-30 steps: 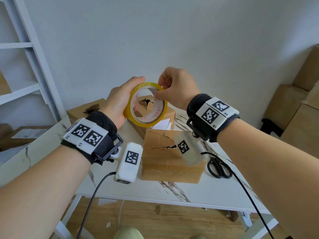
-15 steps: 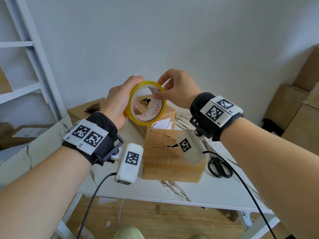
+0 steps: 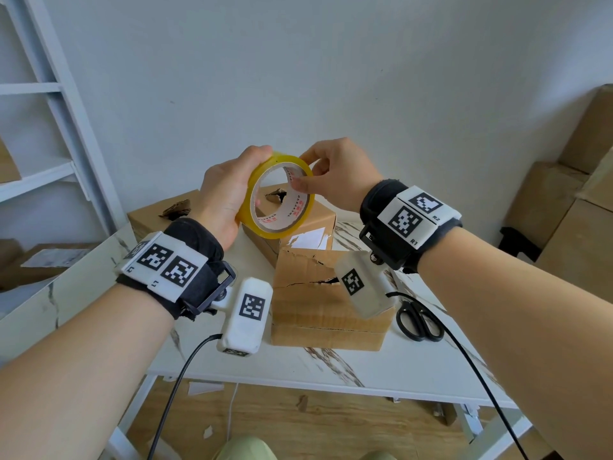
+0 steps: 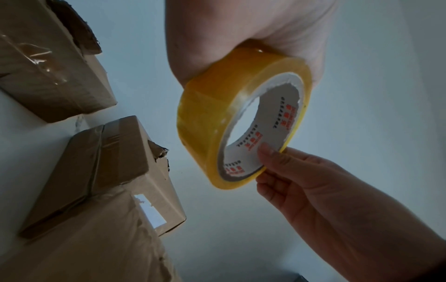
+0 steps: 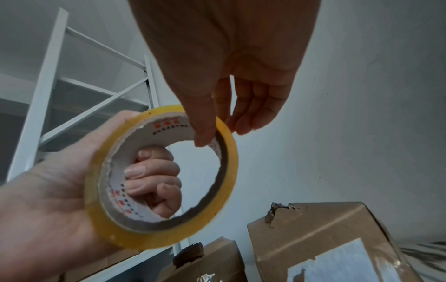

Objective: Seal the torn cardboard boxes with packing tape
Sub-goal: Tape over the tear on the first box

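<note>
A yellow roll of packing tape (image 3: 278, 197) (image 4: 231, 122) (image 5: 159, 179) is held up over the table. My left hand (image 3: 225, 197) (image 5: 55, 190) grips its left side, with fingers curled through the core. My right hand (image 3: 335, 180) (image 4: 301, 181) pinches the roll's right rim, thumb inside the core and fingers on the outer face. Below lie three torn cardboard boxes: a near one (image 3: 318, 303) with a jagged crack across the top, a middle one (image 3: 311, 220) (image 5: 321, 242) with a hole in its top, and a far left one (image 3: 156, 214).
Black scissors (image 3: 418, 322) lie on the white marbled table (image 3: 331, 366) right of the near box. A white shelf unit (image 3: 56, 104) stands at the left. More cardboard boxes (image 3: 570, 207) are stacked at the right wall. Cables hang from both wrist cameras.
The roll has tilted and turned a little in my hands, and my right fingers have shifted along its rim. The boxes and scissors have not moved.
</note>
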Available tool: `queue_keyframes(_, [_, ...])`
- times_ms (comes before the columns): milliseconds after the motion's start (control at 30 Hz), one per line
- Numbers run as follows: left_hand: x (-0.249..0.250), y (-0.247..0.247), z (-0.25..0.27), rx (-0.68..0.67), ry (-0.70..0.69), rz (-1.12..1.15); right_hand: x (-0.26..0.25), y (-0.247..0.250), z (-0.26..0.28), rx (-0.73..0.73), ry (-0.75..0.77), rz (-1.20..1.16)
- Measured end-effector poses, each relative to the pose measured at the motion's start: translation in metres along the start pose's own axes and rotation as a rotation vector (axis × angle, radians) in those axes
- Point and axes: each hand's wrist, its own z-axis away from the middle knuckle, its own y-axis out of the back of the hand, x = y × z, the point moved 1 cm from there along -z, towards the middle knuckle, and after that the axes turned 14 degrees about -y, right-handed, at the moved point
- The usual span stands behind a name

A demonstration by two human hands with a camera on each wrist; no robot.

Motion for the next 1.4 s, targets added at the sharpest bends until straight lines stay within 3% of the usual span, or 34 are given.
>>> queue_keyframes(433, [-0.003, 0.003, -0.004, -0.042, 0.049, 0.102, -0.001, 0.004, 0.002, -0.082, 0.008, 0.031])
queue_keyframes(767, [0.003, 0.000, -0.002, 0.056, 0.031, 0.120, 0.001, 0.000, 0.003, -0.057, -0.002, 0.120])
queue_keyframes(900, [0.007, -0.001, -0.002, 0.062, 0.008, 0.087, 0.002, -0.002, 0.002, 0.012, -0.043, 0.031])
queue_keyframes(1100, [0.008, 0.000, 0.000, 0.054, 0.004, 0.085, -0.002, 0.000, 0.002, -0.103, -0.104, -0.047])
queue_keyframes(1400, [0.008, 0.000, 0.000, 0.027, 0.008, 0.127, -0.003, 0.003, 0.000, -0.117, -0.168, -0.211])
